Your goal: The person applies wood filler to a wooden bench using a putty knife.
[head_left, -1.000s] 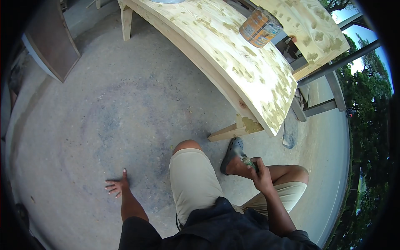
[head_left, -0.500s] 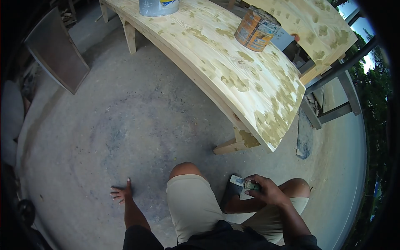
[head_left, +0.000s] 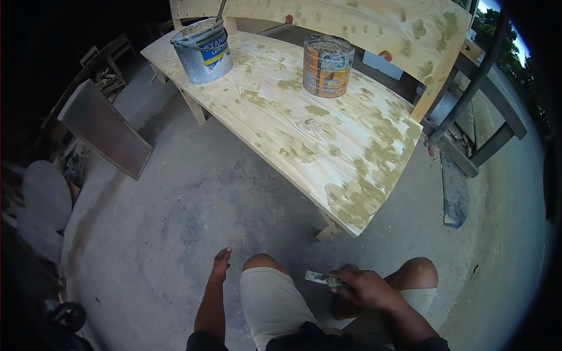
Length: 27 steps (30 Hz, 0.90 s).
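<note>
My right hand (head_left: 366, 289) is closed around the handle of a putty knife (head_left: 317, 276), over my right knee. The knife's flat, smeared blade points left, and much of its handle is hidden in my fingers. To the left of my left knee, my left hand (head_left: 221, 263) hangs in the air with nothing in it, seen nearly edge-on with its fingers extended. Ahead stands a bare wooden bench (head_left: 275, 126), its seat blotched with olive-brown filler. On the seat rest a rusty, crusted tin (head_left: 328, 67) and a grey bucket (head_left: 202, 55) with a stick-like handle rising from it.
The bench's backrest (head_left: 351, 20) carries filler spots too. A framed panel (head_left: 108, 128) leans at the left, near a rounded grey slab (head_left: 47, 196). Dark frame pieces (head_left: 492, 114) stand behind the bench's right end. The concrete floor (head_left: 158, 234) is stained.
My view has tilted up, bringing the whole bucket into sight. My left hand has risen from its spread-finger pose low over the floor. The putty knife has turned so its blade points left.
</note>
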Available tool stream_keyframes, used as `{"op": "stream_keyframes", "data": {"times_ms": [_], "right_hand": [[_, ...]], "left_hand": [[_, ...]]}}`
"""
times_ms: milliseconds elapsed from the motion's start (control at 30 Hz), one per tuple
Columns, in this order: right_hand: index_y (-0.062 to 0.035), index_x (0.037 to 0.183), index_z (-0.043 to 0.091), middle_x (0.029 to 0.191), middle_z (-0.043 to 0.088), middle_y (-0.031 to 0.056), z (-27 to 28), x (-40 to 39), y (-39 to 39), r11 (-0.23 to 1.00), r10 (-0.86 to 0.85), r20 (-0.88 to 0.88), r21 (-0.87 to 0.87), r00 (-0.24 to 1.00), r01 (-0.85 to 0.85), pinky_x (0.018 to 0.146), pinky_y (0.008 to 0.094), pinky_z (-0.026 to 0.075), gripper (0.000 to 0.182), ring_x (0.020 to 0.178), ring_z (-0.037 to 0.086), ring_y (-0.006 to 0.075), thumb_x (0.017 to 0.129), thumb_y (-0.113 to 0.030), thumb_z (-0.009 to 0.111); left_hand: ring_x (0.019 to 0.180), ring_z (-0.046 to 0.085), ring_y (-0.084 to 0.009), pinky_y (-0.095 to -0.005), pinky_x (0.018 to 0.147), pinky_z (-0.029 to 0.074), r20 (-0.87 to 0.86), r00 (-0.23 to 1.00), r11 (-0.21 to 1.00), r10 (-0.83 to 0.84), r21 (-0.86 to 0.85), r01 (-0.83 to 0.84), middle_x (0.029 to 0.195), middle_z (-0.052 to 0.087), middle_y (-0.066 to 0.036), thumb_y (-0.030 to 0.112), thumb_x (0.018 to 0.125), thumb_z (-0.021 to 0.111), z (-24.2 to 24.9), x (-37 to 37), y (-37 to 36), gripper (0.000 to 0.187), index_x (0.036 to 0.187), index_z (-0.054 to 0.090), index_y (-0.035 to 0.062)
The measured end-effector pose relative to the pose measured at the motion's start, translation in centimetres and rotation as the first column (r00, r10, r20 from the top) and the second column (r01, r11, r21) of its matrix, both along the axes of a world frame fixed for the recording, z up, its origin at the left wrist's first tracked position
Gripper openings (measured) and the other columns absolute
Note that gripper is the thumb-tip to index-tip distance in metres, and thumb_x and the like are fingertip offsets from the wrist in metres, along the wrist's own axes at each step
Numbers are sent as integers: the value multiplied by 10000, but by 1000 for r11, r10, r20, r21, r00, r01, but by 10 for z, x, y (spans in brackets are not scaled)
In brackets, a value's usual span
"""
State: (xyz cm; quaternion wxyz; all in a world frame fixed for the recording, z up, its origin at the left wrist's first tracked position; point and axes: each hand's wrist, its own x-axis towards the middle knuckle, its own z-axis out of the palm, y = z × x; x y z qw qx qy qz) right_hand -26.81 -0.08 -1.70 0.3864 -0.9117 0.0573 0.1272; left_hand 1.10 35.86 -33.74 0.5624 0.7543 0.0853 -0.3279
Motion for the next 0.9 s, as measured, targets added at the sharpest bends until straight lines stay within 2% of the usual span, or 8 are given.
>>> {"op": "stream_keyframes", "data": {"times_ms": [33, 100, 133, 167, 200, 467, 633, 900], "right_hand": [[-110, 1304, 551, 1078, 637, 175, 1, 0, 1, 1000, -2, 7, 11, 1000, 2, 792, 453, 532, 420, 931, 645, 381, 943, -322, 582], [-111, 1307, 548, 1067, 634, 169, 7, 2, 4, 999, 23, -16, -41, 1000, -23, 776, 463, 529, 425, 922, 645, 380, 948, -335, 573], [-111, 1307, 548, 1067, 634, 169, 9, 3, 5, 999, 33, -9, -31, 999, -33, 776, 463, 529, 425, 922, 645, 380, 948, -335, 573], [-111, 1309, 547, 1068, 633, 166, 11, 4, 7, 999, 38, -14, -32, 999, -39, 774, 464, 528, 424, 923, 645, 379, 949, -332, 572], [-111, 1311, 545, 1069, 631, 164, 13, 5, 8, 998, 42, -20, -35, 999, -43, 772, 466, 528, 423, 923, 644, 378, 950, -329, 571], [-102, 1301, 556, 1021, 620, 145, 13, 9, 11, 998, 60, 12, -26, 998, -60, 741, 453, 533, 418, 862, 651, 366, 941, -311, 591], [-126, 1285, 579, 986, 629, 134, 8, 8, 13, 995, 60, 18, -75, 998, -59, 717, 440, 539, 394, 825, 658, 350, 931, -297, 615], [-165, 1290, 580, 978, 654, 143, 5, 5, 14, 995, 63, 23, -84, 998, -60, 702, 451, 540, 367, 827, 661, 364, 952, -307, 569]], "left_hand": [[1268, 523, -276, -358, 1076, 395, -152, 988, 992, 15, -124, -34, 1347, 577, -147, 458, 967, 534, 33, -14, -25, 565, 1346, 542, 40], [1145, 602, -262, -363, 996, 452, -373, 908, 906, -190, -423, 15, 1225, 654, -107, 531, 935, 556, 64, -37, -50, 585, 1257, 612, 46], [1145, 602, -262, -363, 996, 452, -369, 913, 910, -177, -414, 9, 1225, 654, -107, 531, 935, 556, 49, -38, -43, 585, 1257, 612, 46], [1113, 615, -247, -363, 979, 464, -548, 822, 908, -156, -407, -100, 1205, 660, -106, 522, 934, 559, 19, -40, -32, 560, 1241, 621, 58], [1080, 628, -233, -363, 962, 476, -705, 695, 901, -140, -382, -206, 1185, 666, -106, 513, 932, 561, 16, -41, -30, 535, 1225, 631, 71], [1060, 634, -225, -362, 949, 482, -675, 734, 880, -73, -390, -271, 1170, 670, -105, 506, 929, 567, -10, -121, 23, 521, 1216, 636, 78], [1046, 638, -219, -361, 939, 487, -667, 744, 867, -50, -399, -300, 1160, 673, -105, 501, 926, 571, 8, -117, 10, 510, 1210, 639, 82], [1023, 644, -210, -359, 924, 494, -652, 758, 844, -39, -427, -324, 1143, 677, -104, 492, 922, 578, 55, -75, -23, 494, 1201, 644, 90]]}}
